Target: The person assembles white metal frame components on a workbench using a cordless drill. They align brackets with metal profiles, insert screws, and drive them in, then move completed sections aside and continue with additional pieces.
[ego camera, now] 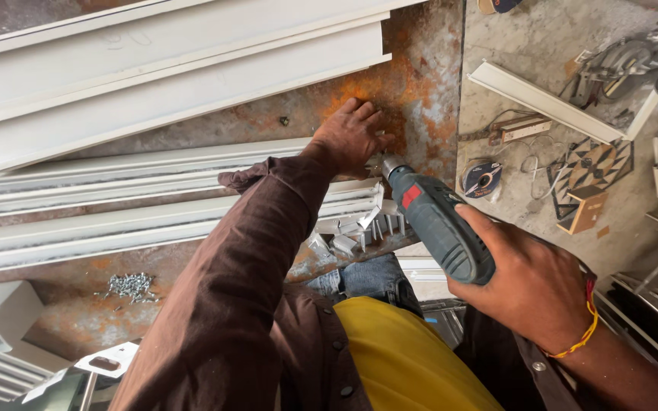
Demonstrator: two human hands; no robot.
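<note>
My right hand (531,285) grips a grey-blue power drill (436,224) with a red mark on it. Its chuck points up-left toward the end of a white aluminium profile (192,217) lying on a rusty metal table (413,84). My left hand (350,135) rests flat at the end of the white profiles, fingers together, just above the drill's tip. What the fingers pinch, if anything, is hidden. Several short cut metal pieces (348,240) lie below the profile ends.
Long white profiles (169,68) fill the upper left of the table. A pile of small screws (131,287) lies at lower left. On the stone floor to the right lie a white channel (542,99), a cutting disc (482,179), wires and a power tool (626,65).
</note>
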